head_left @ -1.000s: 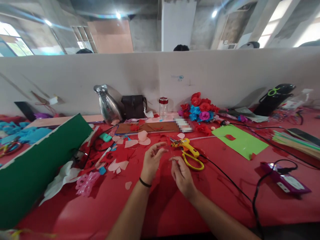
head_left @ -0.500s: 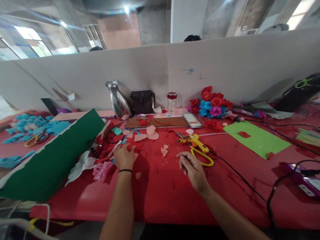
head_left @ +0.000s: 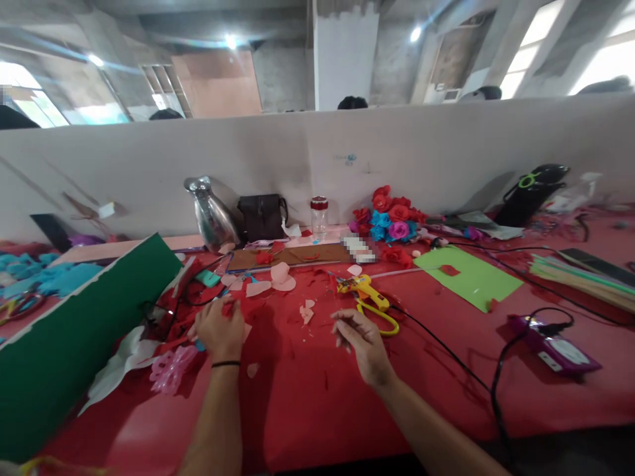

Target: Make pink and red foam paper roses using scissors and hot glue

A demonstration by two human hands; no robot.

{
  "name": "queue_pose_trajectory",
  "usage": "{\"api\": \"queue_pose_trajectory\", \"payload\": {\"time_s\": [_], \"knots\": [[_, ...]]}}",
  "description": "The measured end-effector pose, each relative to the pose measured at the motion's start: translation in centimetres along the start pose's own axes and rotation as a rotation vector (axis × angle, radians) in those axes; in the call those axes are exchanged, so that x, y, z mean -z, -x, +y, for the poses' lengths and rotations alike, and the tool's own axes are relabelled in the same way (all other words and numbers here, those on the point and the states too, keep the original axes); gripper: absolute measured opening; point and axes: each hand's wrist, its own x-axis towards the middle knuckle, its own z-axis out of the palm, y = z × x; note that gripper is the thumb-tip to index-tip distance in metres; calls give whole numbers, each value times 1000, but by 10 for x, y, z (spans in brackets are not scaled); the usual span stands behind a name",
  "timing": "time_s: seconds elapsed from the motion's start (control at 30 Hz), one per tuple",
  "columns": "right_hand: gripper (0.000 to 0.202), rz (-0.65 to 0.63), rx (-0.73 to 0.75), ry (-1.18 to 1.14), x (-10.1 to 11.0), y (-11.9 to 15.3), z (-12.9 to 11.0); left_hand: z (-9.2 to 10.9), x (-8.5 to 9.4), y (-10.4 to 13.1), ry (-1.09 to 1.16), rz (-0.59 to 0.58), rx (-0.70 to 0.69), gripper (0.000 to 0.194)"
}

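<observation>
Far left: blue paper pieces (head_left: 69, 281), crumpled, matte. Green board (head_left: 94, 350) slants on edge, rough white rim; probably a divider keeping blue stock off the scraps. Pink openwork ornament (head_left: 172, 368), glossy, lacy. Left hand (head_left: 221, 327) is down among red paper scraps (head_left: 174, 343) left of centre on the red table (head_left: 297, 416); fingers bent, red at the tips, can't tell if gripped. Pale pink petals (head_left: 282, 276), thin, flat, rounded, just beyond it. Right hand (head_left: 360, 337) is raised, part-curled, thumb near forefinger; can't tell if anything thin is pinched. Yellow hot-glue gun (head_left: 370, 293) overlaps yellow-handled scissors (head_left: 384, 325) just beyond that hand, likely for quick reach. Paper-flower bunch (head_left: 394, 215), ruffled, red/blue/magenta, sits back by the partition (head_left: 278, 158), likely out of the way. Right: smooth lime sheet (head_left: 471, 281), flat; purple power strip (head_left: 560, 350), hard plastic, cabled.
</observation>
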Motion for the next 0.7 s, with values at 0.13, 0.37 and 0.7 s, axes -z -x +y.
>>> {"api": "queue_pose_trajectory", "payload": {"time_s": [0.13,0.37,0.7], "knots": [[21,17,-35,-65,-1,-5,-2,45,-9,27,669,-199,140,18],[16,6,55,68,0,0,-5,103,-28,72,1146,-551,491,38],[13,-5,155,213,-5,1,-2,119,-9,78,1208,-590,572,32]]}}
